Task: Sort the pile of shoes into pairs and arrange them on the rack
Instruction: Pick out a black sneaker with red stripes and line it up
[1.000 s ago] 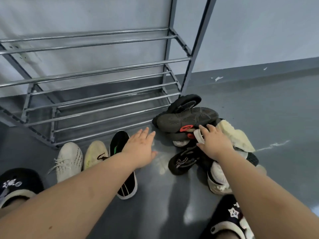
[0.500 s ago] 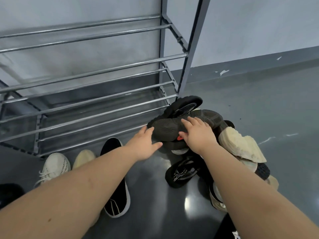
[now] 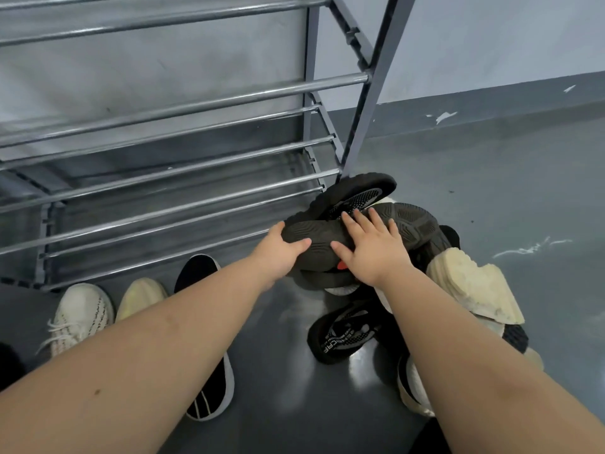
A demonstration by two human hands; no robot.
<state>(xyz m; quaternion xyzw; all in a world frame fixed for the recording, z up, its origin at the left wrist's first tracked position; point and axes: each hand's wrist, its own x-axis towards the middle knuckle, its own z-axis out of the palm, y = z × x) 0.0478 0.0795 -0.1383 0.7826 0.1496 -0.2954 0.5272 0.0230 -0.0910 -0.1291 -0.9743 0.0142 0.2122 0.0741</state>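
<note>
Both hands were on the dark upturned sneaker (image 3: 366, 234) atop the pile beside the rack (image 3: 370, 103): left hand (image 3: 278, 253) curled round its end, right hand (image 3: 370, 250) flat, fingers spread. Picking was under way; next, probably, lifting it free without toppling the neighbours.

dark sole (image 3: 409, 224): orange patch | sneaker (image 3: 82, 312): cream, seemingly black-speckled | rack (image 3: 183, 106): grey

Bare floor (image 3: 284, 388) lies open between the lined-up black shoe (image 3: 209, 381) and the shoe pile (image 3: 393, 257), which crowds the rack's (image 3: 370, 103) right front post.
</note>
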